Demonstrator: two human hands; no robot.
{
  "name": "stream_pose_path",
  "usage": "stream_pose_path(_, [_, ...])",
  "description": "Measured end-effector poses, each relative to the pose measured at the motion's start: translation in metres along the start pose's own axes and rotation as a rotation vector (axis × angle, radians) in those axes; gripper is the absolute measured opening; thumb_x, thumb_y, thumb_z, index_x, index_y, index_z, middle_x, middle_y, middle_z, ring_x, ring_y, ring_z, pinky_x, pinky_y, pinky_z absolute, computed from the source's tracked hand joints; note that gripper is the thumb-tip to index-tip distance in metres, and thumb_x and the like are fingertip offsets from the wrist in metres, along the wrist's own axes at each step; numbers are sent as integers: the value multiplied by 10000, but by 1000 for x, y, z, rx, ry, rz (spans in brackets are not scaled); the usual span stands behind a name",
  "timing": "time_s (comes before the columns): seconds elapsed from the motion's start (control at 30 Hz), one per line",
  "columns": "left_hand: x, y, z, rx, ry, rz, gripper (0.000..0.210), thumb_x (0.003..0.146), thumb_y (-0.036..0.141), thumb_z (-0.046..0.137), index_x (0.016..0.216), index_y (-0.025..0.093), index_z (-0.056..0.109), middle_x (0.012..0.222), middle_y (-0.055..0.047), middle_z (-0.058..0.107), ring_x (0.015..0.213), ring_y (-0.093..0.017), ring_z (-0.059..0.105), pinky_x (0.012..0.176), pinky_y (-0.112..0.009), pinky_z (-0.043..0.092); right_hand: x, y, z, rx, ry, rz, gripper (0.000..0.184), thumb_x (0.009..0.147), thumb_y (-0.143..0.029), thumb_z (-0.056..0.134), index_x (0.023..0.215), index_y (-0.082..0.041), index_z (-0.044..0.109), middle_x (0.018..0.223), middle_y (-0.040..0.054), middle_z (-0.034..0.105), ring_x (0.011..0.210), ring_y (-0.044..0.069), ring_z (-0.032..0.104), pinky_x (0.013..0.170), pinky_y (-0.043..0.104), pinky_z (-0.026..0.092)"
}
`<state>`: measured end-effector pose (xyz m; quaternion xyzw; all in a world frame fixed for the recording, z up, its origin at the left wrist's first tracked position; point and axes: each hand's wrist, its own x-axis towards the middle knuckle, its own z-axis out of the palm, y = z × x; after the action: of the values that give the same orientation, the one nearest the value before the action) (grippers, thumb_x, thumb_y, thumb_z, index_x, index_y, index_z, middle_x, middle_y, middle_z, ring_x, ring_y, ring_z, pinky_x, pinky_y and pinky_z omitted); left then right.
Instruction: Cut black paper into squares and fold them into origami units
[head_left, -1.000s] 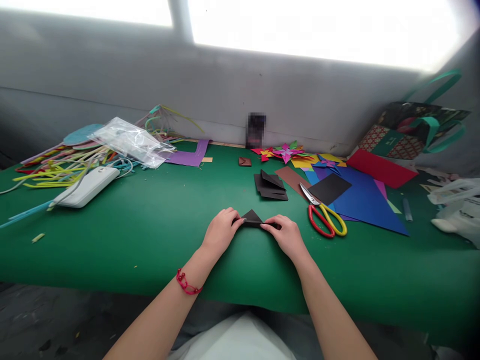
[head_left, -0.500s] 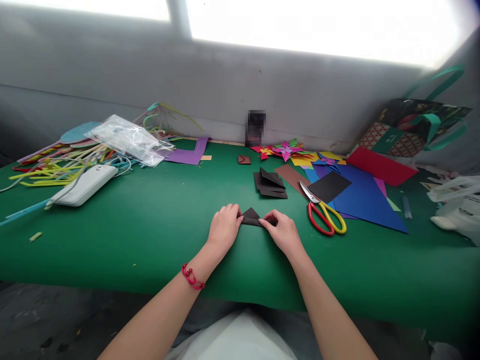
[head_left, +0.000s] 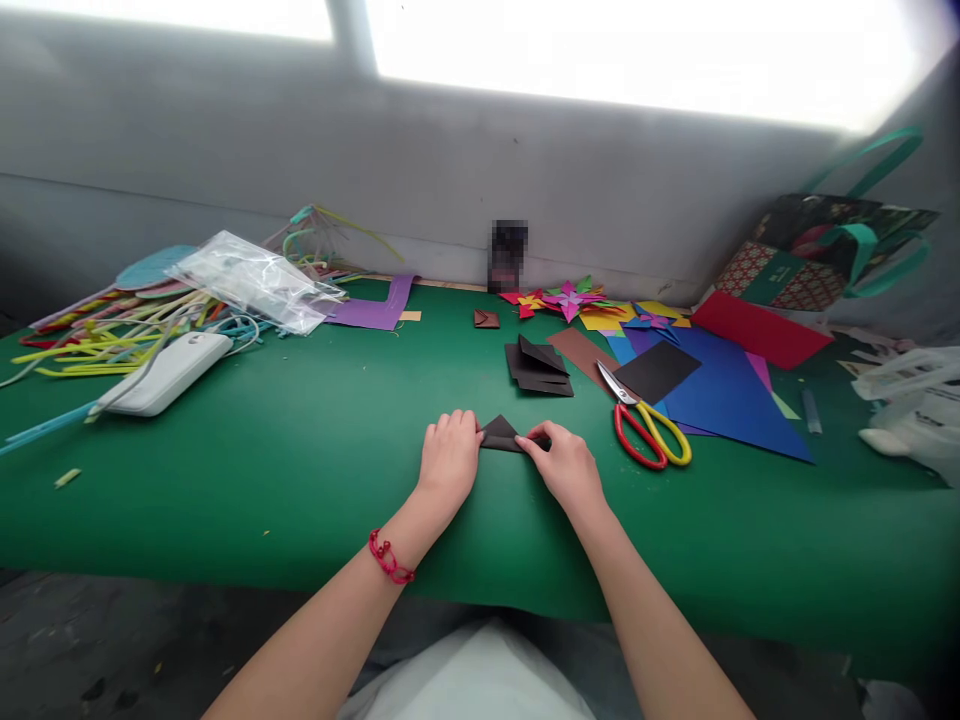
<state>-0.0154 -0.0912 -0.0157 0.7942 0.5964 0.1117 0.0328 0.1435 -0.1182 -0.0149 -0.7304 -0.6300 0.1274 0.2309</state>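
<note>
A small piece of folded black paper (head_left: 500,435) lies on the green table between my hands, its peak pointing away from me. My left hand (head_left: 451,452) is closed over the paper's left end, with its fingertips hidden. At the right end, my right hand (head_left: 561,460) pinches the paper between thumb and fingers. Just beyond are several folded black paper pieces (head_left: 538,368), loosely stacked. To the right, scissors (head_left: 637,415) with one red and one yellow handle lie partly spread, their blades touching brown paper (head_left: 581,355).
Coloured sheets, among them a blue one (head_left: 720,390) and a red one (head_left: 761,328), lie on the right. Folded paper flowers (head_left: 570,298) sit at the back. Pipe cleaners (head_left: 82,350), a plastic bag (head_left: 255,275) and a white power strip (head_left: 169,375) crowd the left.
My left hand has shifted very slightly along the paper's left end. My right hand keeps its pinch. The whole view has moved a little.
</note>
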Motion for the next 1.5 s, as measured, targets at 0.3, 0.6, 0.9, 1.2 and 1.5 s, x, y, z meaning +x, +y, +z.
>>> stream_pose_path(0.3, [3,3,-2,80,-27,-4,170,863,236,348,839,162,499,845,-69,543,787,-214,486,672,-324,344,10,-16,-6,-256,-117,39,181,807,-342,493,724,-198,565,737,34,626,687,174,572,581,258,329])
stream_pose_path(0.6, [6,5,-3,119,-36,-9,165,851,227,368,857,144,510,845,-87,551,788,-221,502,677,-332,351,28,-23,-12,-314,-324,139,205,786,-371,510,737,-195,604,811,72,631,734,206,594,573,269,364])
stream_pose_path(0.9, [0,13,-5,164,103,-19,203,852,209,360,920,123,531,925,-115,562,881,-235,511,791,-383,366,31,-24,-16,-304,-367,152,180,766,-354,534,734,-198,618,811,75,634,725,205,600,550,262,376])
stream_pose_path(1.2, [-35,3,-2,135,120,260,504,877,376,263,1301,108,315,1392,-109,248,1251,-239,268,1002,-394,253,31,-23,-16,-266,-379,149,200,762,-375,532,731,-197,619,805,75,636,717,195,598,539,250,367])
stream_pose_path(1.5, [-50,0,0,71,-1,277,576,848,515,214,1332,207,265,1418,-78,184,1293,-223,166,1029,-469,158,32,-22,-17,-257,-385,154,201,764,-366,533,759,-190,629,821,86,633,725,195,597,546,250,377])
